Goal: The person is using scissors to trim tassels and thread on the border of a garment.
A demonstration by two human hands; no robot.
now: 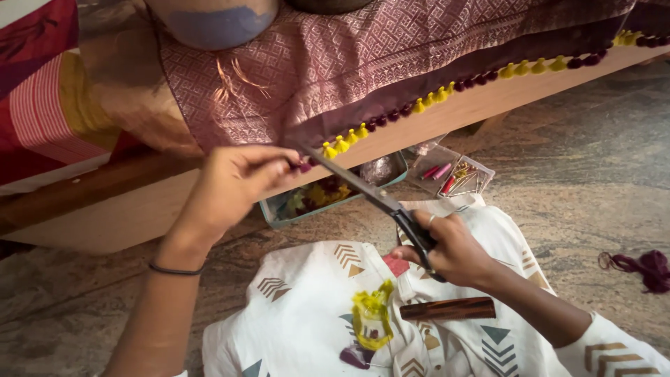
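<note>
two bare hands at work, seen from the head camera. left hand [234, 178] pinching a small maroon thread tassel [305, 166] on the pink patterned woven cloth [363, 49], along its yellow-and-maroon tassel fringe [419, 106]. right hand [453, 248] clenched through the handles of long black-handled steel scissors [370, 194], blade tips right at the pinched tassel. risk, by judgement: nicking a fingertip or the cloth edge, with blades so near both.

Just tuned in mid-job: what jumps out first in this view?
The scissors at centre, held in the right hand, blades reaching toward a small maroon tassel pinched by the left hand. Above them, a row of yellow and maroon tassels runs along the woven pink cloth's edge.
</note>
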